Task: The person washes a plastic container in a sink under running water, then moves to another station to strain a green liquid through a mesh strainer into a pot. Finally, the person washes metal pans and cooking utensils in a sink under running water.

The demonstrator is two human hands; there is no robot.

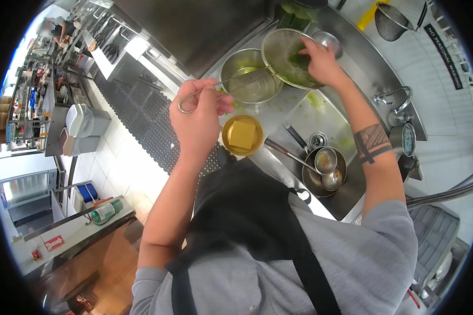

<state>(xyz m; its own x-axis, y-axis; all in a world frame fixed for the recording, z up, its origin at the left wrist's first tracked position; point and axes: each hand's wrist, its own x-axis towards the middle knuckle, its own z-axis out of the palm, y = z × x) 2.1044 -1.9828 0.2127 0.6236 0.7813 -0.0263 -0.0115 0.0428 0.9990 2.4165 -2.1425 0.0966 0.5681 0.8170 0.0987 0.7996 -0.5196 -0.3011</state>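
Note:
My left hand (197, 113) is closed around the long looped wire handle of a strainer (281, 44). The strainer is tilted beside and partly over a metal pot (226, 68) with some pale green liquid in it. Dark green pulp (298, 62) clings to the mesh. At the strainer's far side, my right hand (323, 62) has its fingers bent over the rim, their tips near the pulp; exactly what they press is hard to see. Below the pot stands a round yellow container (226, 137) with a yellow-green square sponge (242, 134) on it.
In the sink (320, 113) are green splashes, a pan (312, 178) and two ladles (326, 160). A faucet (397, 98) is on the right wall, near a hanging strainer (391, 22). Black mat (136, 113) and grey bins (86, 123) lie left; another person (63, 29) stands far off.

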